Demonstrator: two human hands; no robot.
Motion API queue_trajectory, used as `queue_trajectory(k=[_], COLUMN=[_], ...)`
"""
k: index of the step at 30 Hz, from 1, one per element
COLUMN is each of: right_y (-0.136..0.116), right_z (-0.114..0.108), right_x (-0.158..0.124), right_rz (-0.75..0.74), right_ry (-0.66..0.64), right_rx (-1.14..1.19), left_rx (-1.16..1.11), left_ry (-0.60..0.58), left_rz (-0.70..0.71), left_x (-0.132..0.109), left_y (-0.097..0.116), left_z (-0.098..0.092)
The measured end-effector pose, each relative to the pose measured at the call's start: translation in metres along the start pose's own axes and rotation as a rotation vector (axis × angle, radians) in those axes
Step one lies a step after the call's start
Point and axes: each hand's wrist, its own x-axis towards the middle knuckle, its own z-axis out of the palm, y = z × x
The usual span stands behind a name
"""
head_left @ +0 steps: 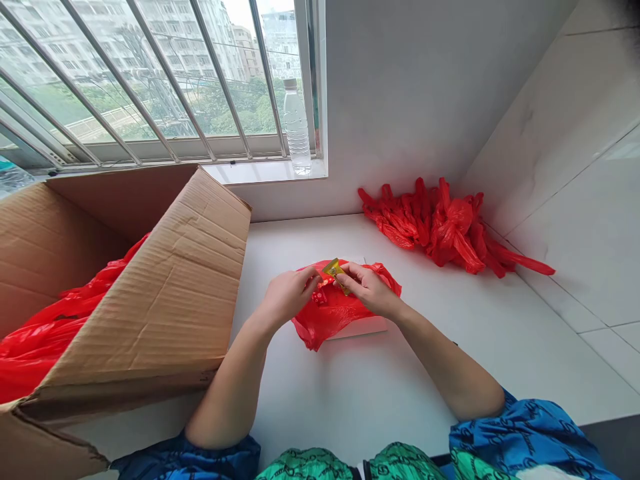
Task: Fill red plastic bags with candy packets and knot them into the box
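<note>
A small yellow-green wrapped candy (333, 268) is pinched between the thumb and fingers of my right hand (367, 288). Beneath both hands a red plastic bag (330, 327) lies spread on the white surface, its mouth open. Small red wrapped pieces (319, 297) show inside it. My left hand (293, 292) is at the bag's left side, fingers curled together close to those red pieces. What its fingertips hold, if anything, is too small to make out. A pale flat board or box edge (360, 328) shows from under the bag.
On my left stands an open cardboard box (200, 280) with red plastic bags (65, 317) in it. A heap of red bags (445, 227) lies against the wall at the back right. A clear bottle (297, 133) stands on the sill by the barred window.
</note>
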Motion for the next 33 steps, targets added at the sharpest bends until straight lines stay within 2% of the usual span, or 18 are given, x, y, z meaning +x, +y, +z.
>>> queue_trajectory(k=[3,7,10,13,18,22,28,33], right_y=[0.002,0.009,0.015,0.018,0.009,0.002,0.002,0.002], right_z=[-0.001,-0.002,-0.003,-0.004,-0.005,-0.008,-0.011,-0.012], right_x=[-0.002,-0.003,-0.001,0.001,0.003,0.003,0.004,0.003], right_rz=[0.070,0.154,0.136,0.148,0.301,0.271,0.275,0.246], right_ry=[-0.023,-0.007,0.033,0.057,0.140,0.222,0.271,0.253], right_rx=[-0.217,-0.617,-0.778,-0.802,-0.728,-0.571,-0.581,-0.592], left_rx=[0.210,0.334,0.338,0.338,0.289,0.274,0.255,0.229], left_ry=[-0.105,-0.058,-0.044,-0.021,0.110,0.167,0.373,0.373], left_rz=[0.000,-0.007,0.002,0.016,0.071,0.091,0.058,0.039], left_x=[0.003,0.007,0.010,0.013,0.021,0.026,0.024,0.020], left_y=[-0.008,-0.015,-0.016,-0.013,-0.011,-0.015,-0.012,-0.011], left_z=[0.014,0.031,0.037,0.042,0.055,0.063,0.046,0.034])
